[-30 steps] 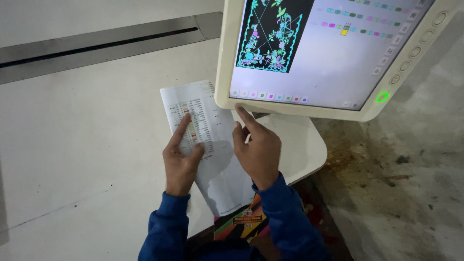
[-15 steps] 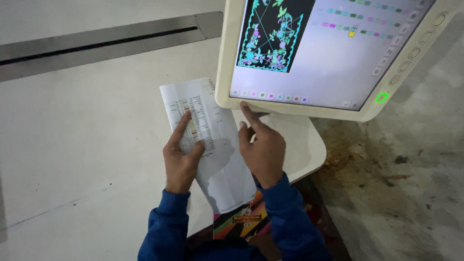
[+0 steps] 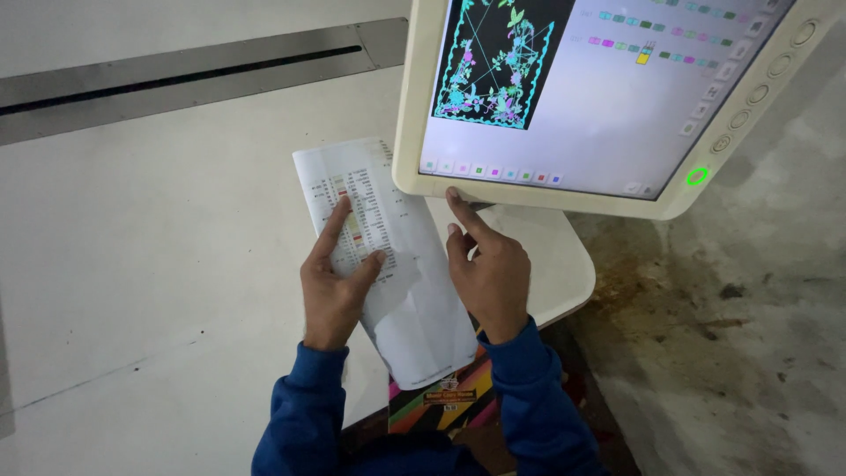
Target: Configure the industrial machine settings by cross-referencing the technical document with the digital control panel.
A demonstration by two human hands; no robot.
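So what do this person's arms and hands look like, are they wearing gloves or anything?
No gloves: the left hand and the right hand are both bare, with no rings, watch or bands that I can see. Both arms are covered by long blue sleeves of soft fabric with ribbed cuffs ending at the wrists. No markings show on the sleeves.

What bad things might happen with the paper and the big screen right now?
The left hand pinches the paper sheet with only the thumb and a finger, so it might slip or crease. The right hand has its forefinger at the lower edge of the screen, just under a row of small coloured buttons set close together; a small slip could press the wrong one. The sheet's lower end hangs past the white table, so it may bend.
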